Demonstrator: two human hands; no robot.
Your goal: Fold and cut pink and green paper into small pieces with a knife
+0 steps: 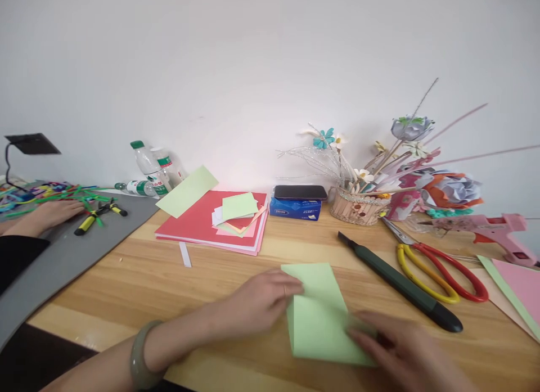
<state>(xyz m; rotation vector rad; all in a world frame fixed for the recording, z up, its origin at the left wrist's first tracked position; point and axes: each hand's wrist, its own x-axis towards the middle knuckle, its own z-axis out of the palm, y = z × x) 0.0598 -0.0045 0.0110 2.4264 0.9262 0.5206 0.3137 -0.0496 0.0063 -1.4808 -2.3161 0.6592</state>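
One wooden table runs right up to a plain pale wall, and it's busy! Over on the left, a gray mat carries yellow-and-black pliers, with another person's hand beside them. Plastic bottles by the wall, and next comes a paper stack, red on top, small sheets piled over it. A phone rests on a blue pack; right beside it, a basket bristling with paper flowers. Far right: a pink glue gun, scissors with red and yellow handles, and a dark green cutter lying slantwise.

Now front and center: the green paper, flat on the table between the person's hands! The left hand, bracelet on its wrist, has its bent fingers on the sheet's left part; whether it grips or merely presses, I cannot tell. The right hand, blurred, is at the lower right edge, fingers and thumb held narrow; the blur hides whether they pinch the sheet.
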